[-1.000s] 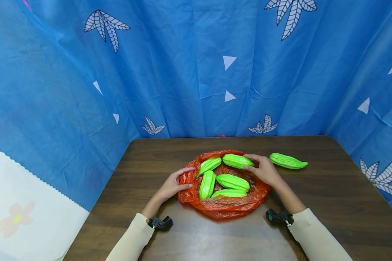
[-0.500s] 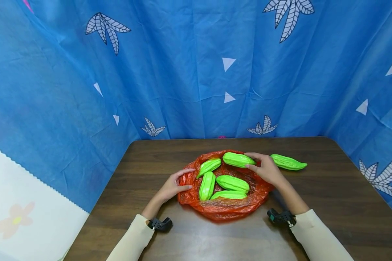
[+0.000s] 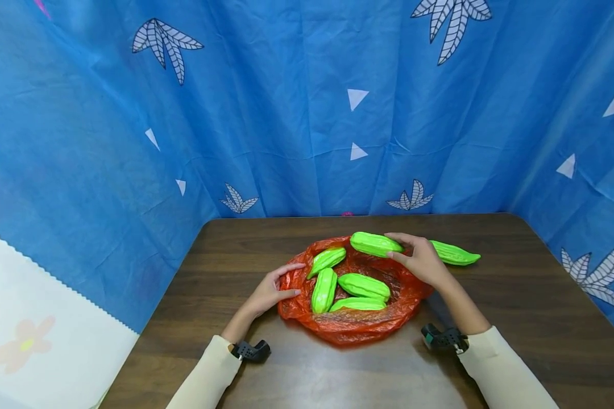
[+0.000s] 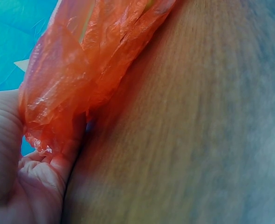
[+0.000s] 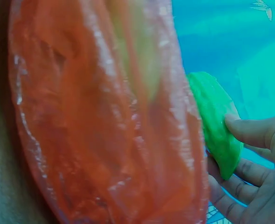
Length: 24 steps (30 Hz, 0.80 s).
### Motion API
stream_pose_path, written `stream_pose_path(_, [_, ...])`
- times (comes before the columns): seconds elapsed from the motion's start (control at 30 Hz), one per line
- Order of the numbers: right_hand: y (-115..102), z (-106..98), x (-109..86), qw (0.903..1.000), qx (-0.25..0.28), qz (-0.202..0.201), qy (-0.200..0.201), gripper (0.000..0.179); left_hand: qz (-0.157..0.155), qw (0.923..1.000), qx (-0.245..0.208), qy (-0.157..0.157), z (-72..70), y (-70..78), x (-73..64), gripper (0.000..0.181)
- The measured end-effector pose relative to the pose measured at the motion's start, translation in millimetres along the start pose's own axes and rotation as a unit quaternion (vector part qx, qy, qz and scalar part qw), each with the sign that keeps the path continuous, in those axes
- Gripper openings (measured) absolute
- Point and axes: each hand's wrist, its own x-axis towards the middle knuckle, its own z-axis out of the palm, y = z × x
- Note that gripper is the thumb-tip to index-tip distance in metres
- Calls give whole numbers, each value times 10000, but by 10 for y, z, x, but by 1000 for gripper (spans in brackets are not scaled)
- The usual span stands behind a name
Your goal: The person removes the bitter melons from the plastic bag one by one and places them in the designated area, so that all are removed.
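Note:
A red plastic bag (image 3: 350, 329) stands open-mouthed on the table with several green bitter melons (image 3: 364, 287) inside it. My left hand (image 3: 268, 292) holds the bag's left side, thumb and fingers around the thin plastic; in the left wrist view the film (image 4: 58, 93) bunches between them. At the bag's far right rim, my right hand (image 3: 423, 260) pinches one bitter melon (image 3: 373, 243) by its right end. The right wrist view shows that bitter melon (image 5: 214, 116) between thumb and fingers, just past the bag wall (image 5: 105, 140), which hides part of it.
Another bitter melon (image 3: 457, 254) lies on the brown wooden table (image 3: 225, 244) behind my right hand, partly covered by it. A blue patterned curtain (image 3: 307, 113) hangs behind the table and along its sides.
My right hand has lifted the pinched bitter melon slightly up and away from me, to the bag's far rim. The left hand and the bag have stayed in place.

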Motion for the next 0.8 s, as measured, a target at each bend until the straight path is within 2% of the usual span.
stream_pose_path(0.13, [-47, -49, 16, 9998, 141, -88, 80, 45, 28, 9999, 100, 72, 0, 17, 8, 61])
stream_pose_path(0.3, [-105, -83, -3, 9997, 234, -79, 74, 46, -94, 9999, 106, 22, -11, 0, -4, 62])
stream_pose_path(0.47, [-176, -127, -16, 9993, 283, -173, 188, 46, -182, 9994, 227, 181, -8, 10, -19, 62])
stream_pose_path(0.8, [-309, -207, -117, 9994, 113, -141, 287, 47, -209, 9995, 177, 128, 16, 12, -9, 63])
